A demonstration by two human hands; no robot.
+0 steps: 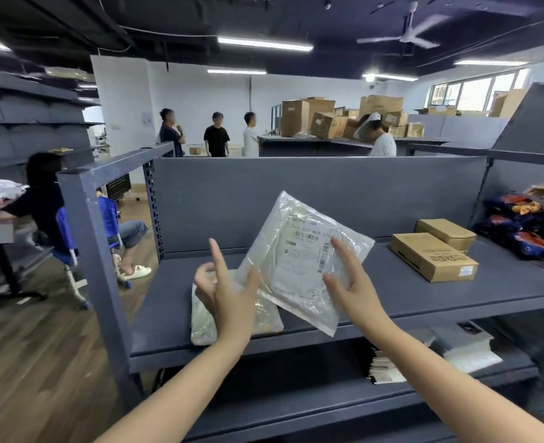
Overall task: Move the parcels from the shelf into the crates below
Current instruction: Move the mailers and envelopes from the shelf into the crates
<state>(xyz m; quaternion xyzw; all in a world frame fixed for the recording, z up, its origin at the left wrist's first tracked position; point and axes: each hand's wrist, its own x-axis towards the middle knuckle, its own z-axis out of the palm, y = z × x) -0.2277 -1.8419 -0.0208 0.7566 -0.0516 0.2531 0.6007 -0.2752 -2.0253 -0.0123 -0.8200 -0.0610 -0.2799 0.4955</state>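
Note:
A clear plastic parcel (pixel 299 257) with a white barcode label is tilted up above the grey shelf (pixel 392 298). My right hand (pixel 350 276) grips its right side, fingers on the front. My left hand (pixel 225 286) touches the parcel's lower left edge, fingers spread and index finger pointing up. A second flat plastic parcel (pixel 206 324) lies on the shelf under my left hand. Two brown cardboard boxes (pixel 433 257) rest on the shelf to the right. No crates are in view.
Blue and orange snack bags (pixel 529 231) pile at the shelf's right end. A lower shelf holds flat packets (pixel 469 353) and a paper stack (pixel 382 369). A seated person (pixel 50 212) is at left beyond the shelf post (pixel 94 251). Several people and cartons stand behind.

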